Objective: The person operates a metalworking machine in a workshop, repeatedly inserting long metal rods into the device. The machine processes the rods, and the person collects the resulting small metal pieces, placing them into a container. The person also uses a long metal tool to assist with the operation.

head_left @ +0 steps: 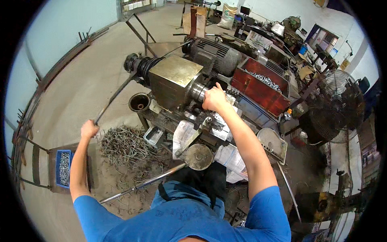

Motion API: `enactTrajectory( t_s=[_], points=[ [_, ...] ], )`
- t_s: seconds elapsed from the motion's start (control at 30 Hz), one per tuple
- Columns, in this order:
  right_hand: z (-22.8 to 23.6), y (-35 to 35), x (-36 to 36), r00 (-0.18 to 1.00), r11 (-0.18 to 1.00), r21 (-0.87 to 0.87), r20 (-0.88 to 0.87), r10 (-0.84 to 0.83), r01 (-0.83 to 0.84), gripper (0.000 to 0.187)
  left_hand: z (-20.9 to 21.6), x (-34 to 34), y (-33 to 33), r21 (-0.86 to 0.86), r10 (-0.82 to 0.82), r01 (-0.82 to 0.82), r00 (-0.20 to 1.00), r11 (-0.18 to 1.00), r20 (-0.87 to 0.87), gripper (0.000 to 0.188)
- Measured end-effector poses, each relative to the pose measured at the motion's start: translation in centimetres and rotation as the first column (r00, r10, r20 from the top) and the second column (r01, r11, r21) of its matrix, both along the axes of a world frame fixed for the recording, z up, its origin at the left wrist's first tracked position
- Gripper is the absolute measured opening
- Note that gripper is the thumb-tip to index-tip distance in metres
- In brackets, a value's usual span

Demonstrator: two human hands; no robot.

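My left hand is closed round the lower end of a long metal lever. That lever slants up to the dark pulley end of a small lathe. My right hand is at the front of the lathe's round steel spindle nose, fingers bent inward. Whatever those fingers pinch is hidden behind the hand. Between the pulley end and the spindle nose sits the box-shaped headstock with a brass-coloured top. Below my right hand lies the greasy tool slide.
A red bin of metal parts stands right of the lathe, near a large caged fan. Tangled metal shavings cover the floor at left, beside a blue crate of small parts. A long bar handle reaches toward my lap.
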State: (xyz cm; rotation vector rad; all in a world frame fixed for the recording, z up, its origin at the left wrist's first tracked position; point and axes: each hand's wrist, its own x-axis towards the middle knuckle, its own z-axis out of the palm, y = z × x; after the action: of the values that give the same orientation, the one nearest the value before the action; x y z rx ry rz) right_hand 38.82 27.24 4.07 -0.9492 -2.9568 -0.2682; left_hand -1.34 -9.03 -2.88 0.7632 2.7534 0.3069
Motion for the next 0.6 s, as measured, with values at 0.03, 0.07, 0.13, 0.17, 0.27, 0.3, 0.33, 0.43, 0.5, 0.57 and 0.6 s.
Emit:
enactTrajectory(
  t_s=[0.03,0.07,0.13,0.17,0.27,0.3,0.33,0.43,0.5,0.57,0.6],
  points=[
    [-0.5,0.3,0.2,1.0,1.0,-0.001,-0.019,0.009,-0.009,0.025,0.1,2.9,0.2,0.024,-0.044,0.047,0.991,0.999,-0.124,0.025],
    [-0.8,0.4,0.5,0.999,1.0,0.0,-0.034,0.014,-0.014,0.025,-0.2,6.0,0.0,0.043,-0.087,0.101,0.966,0.994,-0.245,0.028],
    [-0.9,-0.1,0.0,0.996,0.999,0.005,-0.08,0.048,-0.048,0.022,-1.8,8.4,-0.9,0.064,-0.078,0.101,0.953,0.993,-0.293,0.035],
    [-1.0,-0.1,-0.1,0.995,0.999,-0.002,-0.084,0.045,-0.046,0.022,-1.8,9.9,-0.6,0.059,-0.089,0.107,0.963,0.993,-0.255,0.036],
    [-1.3,0.1,0.6,0.993,1.0,0.003,-0.12,0.023,-0.023,0.019,-0.5,11.4,0.4,0.072,-0.102,0.115,0.981,0.991,-0.162,0.038],
    [-1.1,-0.3,0.4,0.995,1.0,0.019,-0.096,0.004,-0.002,0.019,-1.5,10.7,0.1,0.099,-0.101,0.12,0.978,0.988,-0.185,0.039],
    [-0.9,-0.6,0.3,0.997,0.999,0.036,-0.073,-0.018,0.021,0.018,-2.5,10.2,-0.2,0.126,-0.101,0.129,0.973,0.984,-0.208,0.041],
    [-0.4,-0.5,1.4,0.992,0.987,0.16,-0.121,0.03,-0.01,0.024,-3.3,8.5,-0.4,0.223,-0.168,0.167,0.986,0.96,-0.015,0.037],
    [2.5,-1.1,3.6,0.962,0.978,0.206,-0.26,0.084,-0.03,0.025,0.3,8.9,0.0,0.282,-0.251,0.175,0.932,0.943,0.261,0.026],
    [4.6,0.3,7.6,0.858,0.93,0.351,-0.439,0.267,-0.11,0.024,0.8,7.7,0.3,0.263,-0.356,0.297,0.91,0.918,0.214,0.022],
    [6.7,0.5,9.3,0.847,0.97,0.236,-0.504,0.17,-0.054,0.025,0.4,7.0,0.9,0.251,-0.391,0.345,0.905,0.905,0.166,0.02]
  ],
)
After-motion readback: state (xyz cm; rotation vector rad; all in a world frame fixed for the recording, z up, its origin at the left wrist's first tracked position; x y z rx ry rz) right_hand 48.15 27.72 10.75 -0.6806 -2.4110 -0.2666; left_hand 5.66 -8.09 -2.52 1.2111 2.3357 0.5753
